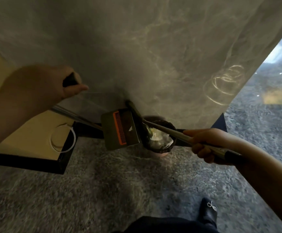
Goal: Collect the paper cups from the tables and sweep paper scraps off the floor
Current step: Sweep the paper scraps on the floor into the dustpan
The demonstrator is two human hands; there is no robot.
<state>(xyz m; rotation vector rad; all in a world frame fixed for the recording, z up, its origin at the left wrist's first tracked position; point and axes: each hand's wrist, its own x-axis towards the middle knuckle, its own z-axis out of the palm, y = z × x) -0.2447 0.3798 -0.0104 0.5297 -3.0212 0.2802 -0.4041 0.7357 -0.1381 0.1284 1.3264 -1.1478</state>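
Dustpan-emptying step, viewed from the head camera, left to right. The left hand [41, 84] is gripping a dark handle end [69, 80], fingers curled round it with the thumb lying along the top; its metal pole [76, 116] is running down to the long-handled dustpan [120, 130], which is being tipped toward the small bin [162, 138]. A white paper scrap [130, 128] is sitting on the pan's floor, beside the orange comb [119, 127]. The bin — already holding crumpled white paper [160, 137] — is standing on the grey carpet [103, 190] against the marbled wall panel [153, 47]. The right hand [204, 145] is holding the broom pole [173, 133], fingers wrapped fully round it. Judgement: the pan's lip is best kept over the bin's rim — the tilt steepening slowly, so the scrap slides rather than flutters out.
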